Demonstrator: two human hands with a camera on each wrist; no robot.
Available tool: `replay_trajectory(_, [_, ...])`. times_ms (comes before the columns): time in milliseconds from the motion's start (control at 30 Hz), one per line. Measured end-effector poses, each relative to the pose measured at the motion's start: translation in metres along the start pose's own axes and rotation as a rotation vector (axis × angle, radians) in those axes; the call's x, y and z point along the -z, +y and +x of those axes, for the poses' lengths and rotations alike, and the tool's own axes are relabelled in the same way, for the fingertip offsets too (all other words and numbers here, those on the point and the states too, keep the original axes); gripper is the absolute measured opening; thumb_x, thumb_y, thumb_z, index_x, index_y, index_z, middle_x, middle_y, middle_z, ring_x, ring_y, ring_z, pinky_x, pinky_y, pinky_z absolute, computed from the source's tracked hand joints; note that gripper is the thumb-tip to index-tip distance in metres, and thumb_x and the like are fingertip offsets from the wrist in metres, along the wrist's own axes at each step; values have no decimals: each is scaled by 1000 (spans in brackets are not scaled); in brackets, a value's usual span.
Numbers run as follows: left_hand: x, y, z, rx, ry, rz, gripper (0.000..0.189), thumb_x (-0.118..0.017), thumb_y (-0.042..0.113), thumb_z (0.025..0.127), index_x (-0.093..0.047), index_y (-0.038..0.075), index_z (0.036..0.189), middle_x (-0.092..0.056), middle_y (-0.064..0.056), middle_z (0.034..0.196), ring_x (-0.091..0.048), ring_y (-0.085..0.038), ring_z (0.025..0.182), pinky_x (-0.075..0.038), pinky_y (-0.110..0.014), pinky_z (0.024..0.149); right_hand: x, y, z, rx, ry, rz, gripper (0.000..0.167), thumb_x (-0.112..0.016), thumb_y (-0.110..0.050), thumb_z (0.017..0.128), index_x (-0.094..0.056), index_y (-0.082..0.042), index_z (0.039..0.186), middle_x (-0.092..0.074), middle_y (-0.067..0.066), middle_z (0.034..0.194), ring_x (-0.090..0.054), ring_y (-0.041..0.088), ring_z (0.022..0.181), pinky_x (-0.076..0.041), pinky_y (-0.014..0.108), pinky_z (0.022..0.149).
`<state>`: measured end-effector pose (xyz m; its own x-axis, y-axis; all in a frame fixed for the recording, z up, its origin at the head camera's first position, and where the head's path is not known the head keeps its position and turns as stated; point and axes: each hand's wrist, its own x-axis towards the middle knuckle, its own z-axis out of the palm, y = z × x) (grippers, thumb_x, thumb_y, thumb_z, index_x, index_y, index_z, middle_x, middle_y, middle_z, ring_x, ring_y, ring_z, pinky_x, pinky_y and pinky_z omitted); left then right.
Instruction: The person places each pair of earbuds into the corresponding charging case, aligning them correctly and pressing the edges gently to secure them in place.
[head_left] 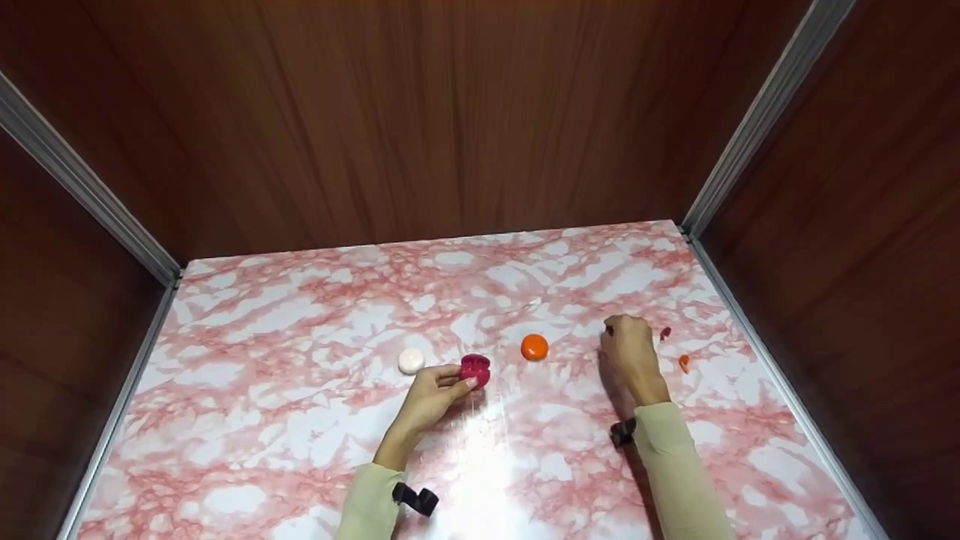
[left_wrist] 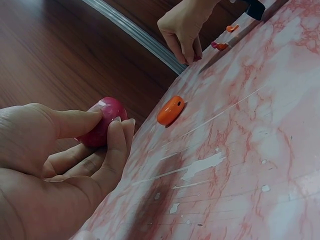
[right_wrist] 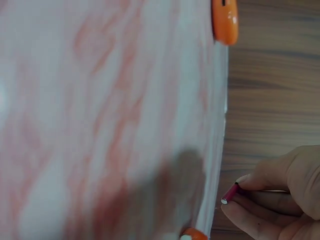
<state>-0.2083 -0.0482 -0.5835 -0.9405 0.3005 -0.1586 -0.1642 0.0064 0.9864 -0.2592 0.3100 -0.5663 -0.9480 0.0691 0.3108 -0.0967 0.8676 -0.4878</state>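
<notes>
My left hand [head_left: 435, 397] holds a crimson earbud case [head_left: 475, 370] just above the table, its lid raised in the head view. In the left wrist view the thumb and fingers grip the rounded case [left_wrist: 106, 120]. Farther right, my right hand [head_left: 631, 351] pinches a small crimson earbud [right_wrist: 230, 193] between thumb and fingertips, seen in the right wrist view. Beside that hand lie another crimson earbud [head_left: 665, 334] and an orange earbud [head_left: 683, 364]. The left wrist view shows a second orange earbud [left_wrist: 221, 47], which I cannot make out in the head view.
An orange case [head_left: 534, 347] sits on the table between the two hands. A white case [head_left: 411, 361] lies just left of the left hand's fingers. Brown wood-look panels [head_left: 450, 120] with metal edge strips enclose the pink marbled table [head_left: 300, 420] at the back and sides.
</notes>
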Motion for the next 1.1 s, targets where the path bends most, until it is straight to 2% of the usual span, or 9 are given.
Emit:
replay_trajectory(100, [0, 1, 0, -2, 5, 15, 40, -73, 11, 99, -65, -14, 130, -75, -28, 119, -78, -27, 102, -65, -30, 88, 1, -6, 1, 15, 20, 22, 19, -60, 10, 84, -69, 1, 70, -70, 17, 70, -61, 27, 66, -49, 41, 59])
replay_trajectory(300, [2, 2, 1, -2, 0, 5, 39, -72, 10, 99, -65, -13, 130, -74, -28, 120, -78, -31, 105, -65, -33, 91, 5, -19, 1, 31, 53, 40, 16, -61, 9, 83, -71, 1, 74, -71, 14, 72, -60, 27, 68, -49, 40, 60])
replay_trajectory(367, [1, 3, 1, 1, 0, 4, 40, -72, 10, 99, -65, -13, 130, -74, -27, 120, -78, -32, 105, -65, -34, 91, 5, -23, 0, 40, 56, 49, 20, -61, 9, 83, -66, -2, 67, -64, 9, 66, -55, 24, 64, -44, 36, 56])
replay_trajectory(433, [1, 3, 0, 7, 2, 6, 40, -72, 10, 99, -65, -13, 131, -75, -27, 119, -78, -32, 104, -65, -34, 89, 5, -26, 0, 60, 51, 56, 28, -60, 10, 83, -54, -6, 61, -50, 3, 60, -43, 20, 60, -32, 30, 56])
replay_trajectory(500, [1, 3, -1, 9, 3, 8, 40, -72, 11, 99, -64, -13, 131, -75, -26, 119, -78, -31, 103, -65, -33, 88, 5, -30, -1, 69, 41, 81, 30, -60, 11, 83, -52, -7, 61, -44, 0, 60, -39, 18, 60, -29, 28, 56])
replay_trajectory(600, [1, 3, -1, 7, -2, 2, 40, -72, 10, 99, -64, -14, 131, -75, -26, 118, -78, -31, 103, -65, -33, 88, 5, -35, -3, 63, 18, 117, 24, -62, 9, 85, -62, -5, 65, -57, 4, 63, -48, 18, 62, -37, 30, 59])
replay_trajectory(700, [1, 3, -1, 4, -11, -13, 40, -72, 8, 99, -64, -15, 131, -75, -26, 118, -78, -32, 104, -65, -33, 89, 5, -41, -4, 41, 0, 160, 17, -67, 5, 89, -80, -3, 83, -77, 12, 81, -70, 24, 76, -58, 38, 69])
replay_trajectory(833, [1, 3, -1, 8, -13, -17, 41, -71, 8, 99, -63, -15, 132, -75, -27, 119, -78, -33, 104, -65, -31, 87, 4, -48, -5, 16, -36, 247, 16, -72, -1, 93, -83, -1, 104, -81, 19, 99, -79, 32, 90, -65, 48, 81])
replay_trajectory(1100, [-1, 2, -1, 41, 1, -7, 43, -72, 11, 100, -63, -13, 134, -76, -25, 118, -80, -30, 100, -64, -31, 83, -2, -65, -7, -40, -137, 494, 16, -75, -2, 94, -83, -1, 108, -82, 17, 99, -80, 28, 89, -63, 21, 75])
